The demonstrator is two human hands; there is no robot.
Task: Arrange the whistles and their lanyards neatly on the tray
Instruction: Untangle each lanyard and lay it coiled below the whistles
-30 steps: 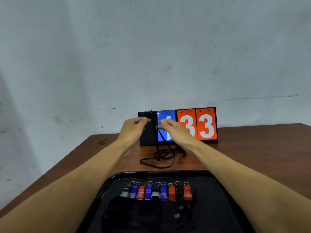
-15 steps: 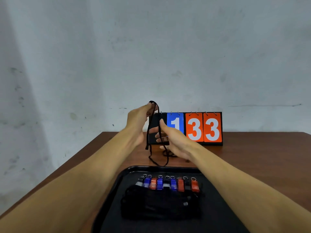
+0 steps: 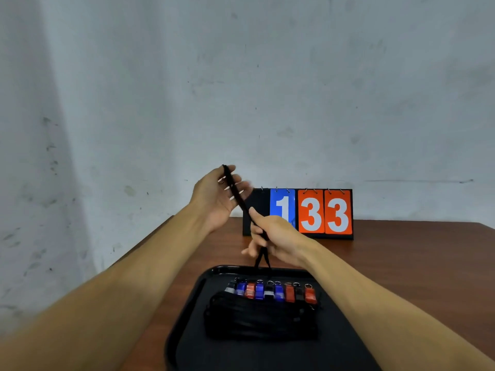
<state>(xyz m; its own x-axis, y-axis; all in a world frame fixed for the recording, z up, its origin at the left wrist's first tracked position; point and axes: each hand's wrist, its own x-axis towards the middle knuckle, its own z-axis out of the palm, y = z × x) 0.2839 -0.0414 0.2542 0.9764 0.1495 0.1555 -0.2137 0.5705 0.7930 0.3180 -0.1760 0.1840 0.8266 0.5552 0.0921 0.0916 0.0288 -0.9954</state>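
A black lanyard (image 3: 237,195) is stretched taut in the air between my two hands above the table. My left hand (image 3: 214,199) pinches its upper end, fingers partly spread. My right hand (image 3: 278,236) is closed around the cord lower down, and a short loop hangs below it toward the black tray (image 3: 187,311). On the tray a row of several whistles (image 3: 270,291), blue, red, black and grey, lies side by side. A bundle of black lanyards (image 3: 259,319) lies just in front of them.
A flip scoreboard (image 3: 310,212) showing 1, 3, 3 stands on the brown wooden table (image 3: 401,263) behind my hands, against a pale wall. The table's left edge runs diagonally close to my left forearm.
The lanyard has been lifted off the table and pulled straight. My left hand rose with its top end while my right hand closed on the cord lower down.
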